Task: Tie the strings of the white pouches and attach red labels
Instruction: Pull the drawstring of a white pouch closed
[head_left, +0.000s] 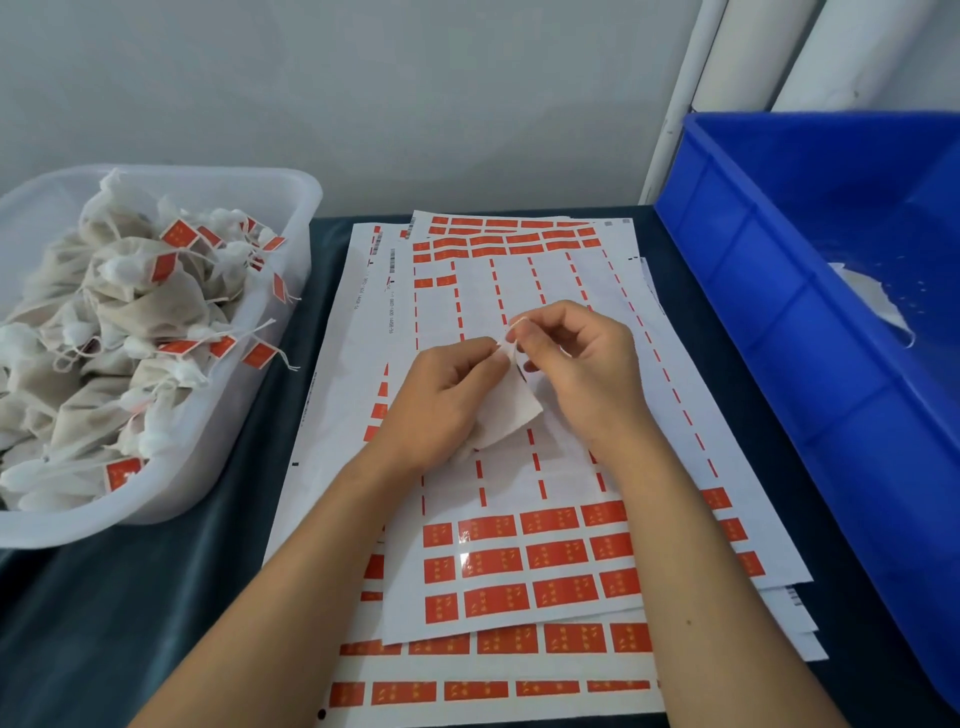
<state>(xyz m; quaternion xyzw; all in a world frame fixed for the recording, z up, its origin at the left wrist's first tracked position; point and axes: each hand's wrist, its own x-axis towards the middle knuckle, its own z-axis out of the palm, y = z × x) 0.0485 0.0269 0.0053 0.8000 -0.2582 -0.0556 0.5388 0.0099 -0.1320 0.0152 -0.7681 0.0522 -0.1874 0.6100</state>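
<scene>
A white pouch (506, 413) hangs between my two hands above the label sheets (545, 561). My left hand (441, 400) grips the pouch body and pinches its neck. My right hand (576, 358) pinches the thin white string (514, 326) at the pouch top, with a loop showing above the fingertips. Rows of red labels (519, 564) remain on the sheets in front of me and at the far end; the middle of the top sheet is peeled bare.
A clear plastic tub (291, 291) at the left holds several tied pouches with red labels. A blue crate (769, 291) at the right holds a white pouch (878, 306). The sheets lie stacked on a dark tablecloth (156, 597). A wall stands behind.
</scene>
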